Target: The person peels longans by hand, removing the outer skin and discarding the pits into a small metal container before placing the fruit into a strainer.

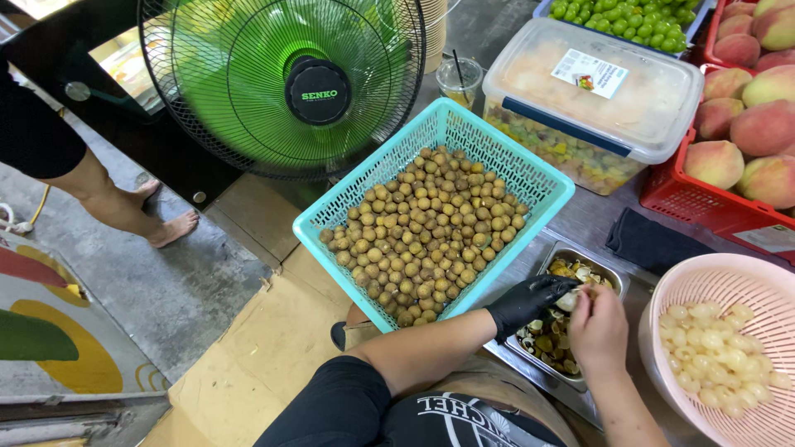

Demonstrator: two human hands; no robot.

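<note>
The left hand (pixel 530 302), in a black glove, and the bare right hand (pixel 598 327) meet over a steel tray (pixel 617 280) at about 5 o'clock in the view. Between their fingertips they pinch one small fruit (pixel 569 301), pale and partly out of its shell — both hands are closed narrowly around it, the left from 9 o'clock and the right from 3 o'clock. The tray below them holds brown and yellowish shells and dark seeds, and it looks quite full.

At 12 o'clock from the hands stands a turquoise basket (pixel 331 217), tilted, with a big heap of small brown unpeeled fruits (pixel 426 232). At 3 o'clock, near the right hand, a pink colander (pixel 704 277) holds the white peeled fruits (pixel 720 352) — they cover only part of its bottom.

Judging from the two heaps, the peeling is in an early part: the brown heap is much bigger than the white one, so most of the fruits are not yet opened.

Further away, at 1 o'clock, there is a clear lidded box (pixel 604 99) with cut fruit, a red crate (pixel 712 203) of peaches, and green grapes (pixel 621 16). A green fan (pixel 281 83) stands at 11 o'clock, and another person's bare legs (pixel 124 203) at 9 o'clock.
</note>
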